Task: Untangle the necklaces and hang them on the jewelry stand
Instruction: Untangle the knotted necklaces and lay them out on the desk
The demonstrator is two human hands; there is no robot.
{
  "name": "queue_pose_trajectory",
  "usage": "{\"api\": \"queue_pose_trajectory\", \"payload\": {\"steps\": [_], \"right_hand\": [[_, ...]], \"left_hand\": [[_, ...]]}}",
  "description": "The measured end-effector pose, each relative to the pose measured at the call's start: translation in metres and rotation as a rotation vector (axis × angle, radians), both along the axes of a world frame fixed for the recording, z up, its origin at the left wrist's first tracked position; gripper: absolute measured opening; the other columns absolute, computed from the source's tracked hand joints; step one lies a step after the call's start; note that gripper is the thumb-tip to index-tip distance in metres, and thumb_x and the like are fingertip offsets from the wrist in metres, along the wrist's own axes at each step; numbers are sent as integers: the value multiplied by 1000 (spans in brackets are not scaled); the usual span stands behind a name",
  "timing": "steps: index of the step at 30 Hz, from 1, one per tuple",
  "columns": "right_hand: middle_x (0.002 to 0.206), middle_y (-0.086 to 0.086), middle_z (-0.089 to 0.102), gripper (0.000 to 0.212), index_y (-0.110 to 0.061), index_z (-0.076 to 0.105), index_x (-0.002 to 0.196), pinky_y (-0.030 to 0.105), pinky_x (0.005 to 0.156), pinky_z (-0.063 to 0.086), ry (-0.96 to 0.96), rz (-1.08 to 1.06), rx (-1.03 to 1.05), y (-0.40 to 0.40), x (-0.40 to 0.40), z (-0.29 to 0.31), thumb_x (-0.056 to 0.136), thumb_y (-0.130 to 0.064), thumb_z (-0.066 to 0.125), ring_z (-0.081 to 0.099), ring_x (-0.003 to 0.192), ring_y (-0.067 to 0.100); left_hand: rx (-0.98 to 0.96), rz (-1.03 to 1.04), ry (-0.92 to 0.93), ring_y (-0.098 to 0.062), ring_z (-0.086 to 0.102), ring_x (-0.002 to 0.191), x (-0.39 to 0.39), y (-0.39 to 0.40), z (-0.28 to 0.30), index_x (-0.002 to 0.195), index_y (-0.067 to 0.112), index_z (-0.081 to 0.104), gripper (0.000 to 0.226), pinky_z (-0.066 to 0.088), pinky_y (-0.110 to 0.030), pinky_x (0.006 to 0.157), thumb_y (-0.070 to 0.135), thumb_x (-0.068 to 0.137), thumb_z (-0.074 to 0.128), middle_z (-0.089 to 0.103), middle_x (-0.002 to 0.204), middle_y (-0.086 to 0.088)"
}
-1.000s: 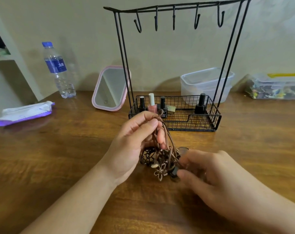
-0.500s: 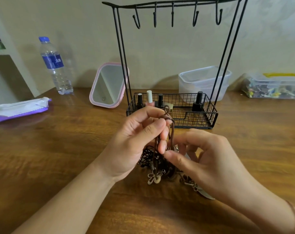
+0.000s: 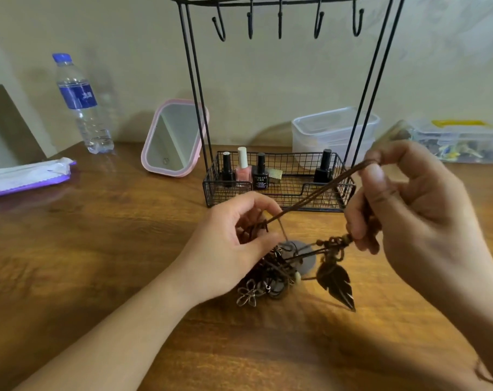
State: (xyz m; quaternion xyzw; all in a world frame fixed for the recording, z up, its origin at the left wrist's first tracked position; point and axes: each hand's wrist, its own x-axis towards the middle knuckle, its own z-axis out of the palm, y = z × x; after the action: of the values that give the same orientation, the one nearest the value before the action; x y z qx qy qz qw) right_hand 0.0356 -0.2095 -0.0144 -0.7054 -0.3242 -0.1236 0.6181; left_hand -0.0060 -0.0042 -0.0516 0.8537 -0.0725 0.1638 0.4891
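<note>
Right, the left hand [image 3: 225, 249] grips the necklace tangle [image 3: 268, 275] while the right hand [image 3: 403, 210] pinches one brown cord [image 3: 318, 193] taut, leaf pendant [image 3: 337, 283] dangling between them. Beyond both hands, the jewelry stand [image 3: 279, 182] shows five bare hooks [image 3: 279, 24]: nothing hung yet.

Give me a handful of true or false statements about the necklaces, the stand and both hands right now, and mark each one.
1. The right hand pulls a brown cord taut. True.
2. A necklace hangs on the stand's hooks. False: all hooks are bare.
3. The left hand holds the tangle of necklaces. True.
4. The leaf pendant lies in the wire basket. False: it dangles below the right hand.
5. The basket holds nail polish bottles. True.
</note>
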Motion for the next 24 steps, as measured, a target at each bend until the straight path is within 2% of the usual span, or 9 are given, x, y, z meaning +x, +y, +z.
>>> {"api": "queue_pose_trajectory", "payload": {"steps": [3, 5, 6, 8, 11, 14, 17, 21, 24], "right_hand": [[52, 10, 55, 10, -19, 47, 91, 34, 41, 38, 181, 112, 107, -1, 3, 0, 93, -29, 45, 46, 43, 28], [51, 7, 53, 12, -15, 46, 92, 36, 44, 39, 260, 190, 159, 0, 3, -1, 93, -26, 44, 45, 48, 31], [51, 5, 51, 12, -14, 46, 92, 36, 45, 39, 289, 222, 181, 1, 3, -1, 93, -25, 44, 44, 50, 32], [52, 5, 49, 12, -14, 46, 92, 34, 45, 40, 326, 255, 219, 1, 3, 0, 93, -25, 44, 43, 52, 31], [52, 4, 45, 12, -15, 47, 89, 31, 46, 40, 341, 272, 262, 1, 3, 1, 93, -25, 43, 42, 54, 30], [52, 4, 42, 12, -15, 47, 87, 30, 46, 39, 347, 300, 282, 1, 3, 1, 94, -24, 43, 41, 55, 28], [53, 4, 44, 12, -15, 48, 89, 30, 47, 41, 343, 310, 273, 1, 4, -1, 95, -24, 43, 42, 56, 29], [54, 4, 46, 12, -15, 48, 88, 33, 48, 41, 318, 264, 256, 1, 5, -2, 95, -24, 43, 44, 54, 28], [54, 5, 49, 12, -14, 47, 90, 35, 49, 43, 301, 192, 241, 2, 7, -4, 94, -25, 43, 47, 52, 28]], "left_hand": [[174, 80, -117, -6, 57, 97, -2, -5, -5, 115, 39, 59, 45, 47, -13, 82, 19, 81, 80, 56, 102, 22], [245, 67, -315, -8, 53, 106, -2, -9, -5, 121, 23, 59, 45, 42, -15, 93, 21, 81, 79, 53, 114, 13], [245, 38, -434, -11, 54, 107, -2, -11, -5, 116, 14, 61, 37, 43, -21, 95, 20, 82, 75, 55, 113, 6], [230, -64, -592, -18, 58, 98, -6, -16, -5, 100, 4, 66, 17, 47, -34, 88, 12, 85, 64, 61, 99, -1], [192, -131, -490, -17, 63, 91, -11, -22, -8, 96, 7, 71, 13, 52, -37, 76, 13, 91, 60, 66, 91, 6], [194, -114, -283, -10, 62, 99, -11, -23, -12, 104, 20, 70, 19, 52, -29, 81, 32, 93, 60, 66, 96, 17], [266, -106, -224, -6, 60, 94, -11, -24, -13, 99, 27, 69, 23, 50, -24, 76, 46, 88, 62, 63, 90, 20], [234, -128, -299, -10, 61, 85, -13, -25, -8, 89, 21, 72, 14, 51, -29, 69, 33, 88, 65, 64, 83, 17], [157, -245, -315, -16, 61, 87, -15, -21, -4, 91, 16, 73, 11, 48, -29, 75, 20, 90, 63, 64, 85, 17]]}}
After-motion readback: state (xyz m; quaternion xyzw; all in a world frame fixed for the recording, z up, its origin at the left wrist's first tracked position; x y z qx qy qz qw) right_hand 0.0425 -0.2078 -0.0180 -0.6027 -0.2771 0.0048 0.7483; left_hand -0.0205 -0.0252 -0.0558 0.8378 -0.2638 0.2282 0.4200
